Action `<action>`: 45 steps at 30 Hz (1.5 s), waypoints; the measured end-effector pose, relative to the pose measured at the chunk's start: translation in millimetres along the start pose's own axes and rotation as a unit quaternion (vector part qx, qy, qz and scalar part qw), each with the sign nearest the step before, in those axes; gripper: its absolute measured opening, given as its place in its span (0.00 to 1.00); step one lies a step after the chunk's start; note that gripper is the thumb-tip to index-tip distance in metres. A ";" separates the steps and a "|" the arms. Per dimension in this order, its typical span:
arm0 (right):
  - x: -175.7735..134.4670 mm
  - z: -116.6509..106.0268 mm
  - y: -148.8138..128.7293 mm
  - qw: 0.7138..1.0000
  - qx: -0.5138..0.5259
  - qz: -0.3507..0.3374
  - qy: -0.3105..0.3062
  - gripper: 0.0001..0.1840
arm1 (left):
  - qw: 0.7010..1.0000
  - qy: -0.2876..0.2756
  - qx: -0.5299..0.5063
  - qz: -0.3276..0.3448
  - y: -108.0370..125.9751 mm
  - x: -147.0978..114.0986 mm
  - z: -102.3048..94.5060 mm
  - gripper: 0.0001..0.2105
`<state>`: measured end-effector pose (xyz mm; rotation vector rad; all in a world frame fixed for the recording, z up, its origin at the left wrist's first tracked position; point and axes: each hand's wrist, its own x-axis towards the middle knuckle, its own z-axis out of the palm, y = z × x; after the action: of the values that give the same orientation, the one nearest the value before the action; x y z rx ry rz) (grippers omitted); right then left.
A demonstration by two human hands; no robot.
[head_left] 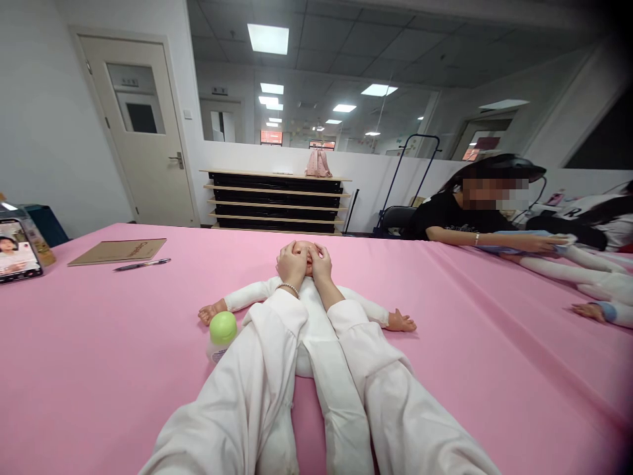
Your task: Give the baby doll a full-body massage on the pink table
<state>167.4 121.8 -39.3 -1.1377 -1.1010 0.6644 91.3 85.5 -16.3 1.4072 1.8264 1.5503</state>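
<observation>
A baby doll (pixel 314 326) with a white cloth body lies on its back on the pink-covered table (pixel 123 369). Its arms are spread to both sides and its legs point toward me. My left hand (pixel 291 262) cups one side of the doll's head (pixel 302 247), and my right hand (pixel 321 262) cups the other. Both thumbs rest on the face, hiding most of it; the fingers curve round the sides. Close to my left forearm and the doll's hand stands a bottle (pixel 222 333) with a green cap, its lower part partly behind my sleeve.
A brown notebook (pixel 119 251), a pen (pixel 142 264) and a phone (pixel 18 251) lie or stand at the left. Across the table at right, a person (pixel 445 221) handles another doll (pixel 568 270). Shelves (pixel 277 198) holding a pink backpack (pixel 318 163) stand behind the table.
</observation>
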 end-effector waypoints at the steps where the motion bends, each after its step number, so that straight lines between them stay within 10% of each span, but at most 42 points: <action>1: 0.4 0.2 -0.3 1.000 -0.002 0.001 0.004 0.20 | 1.000 0.002 -0.002 -0.002 -0.1 0.4 0.7 0.19; 45: 3.5 1.4 2.4 1.000 -0.009 0.013 0.028 0.16 | 1.000 -0.003 0.013 -0.015 0.4 1.5 0.5 0.17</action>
<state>167.6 126.2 -40.3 -1.1797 -1.0488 0.6405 91.2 87.0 -15.6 1.3871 1.8620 1.5119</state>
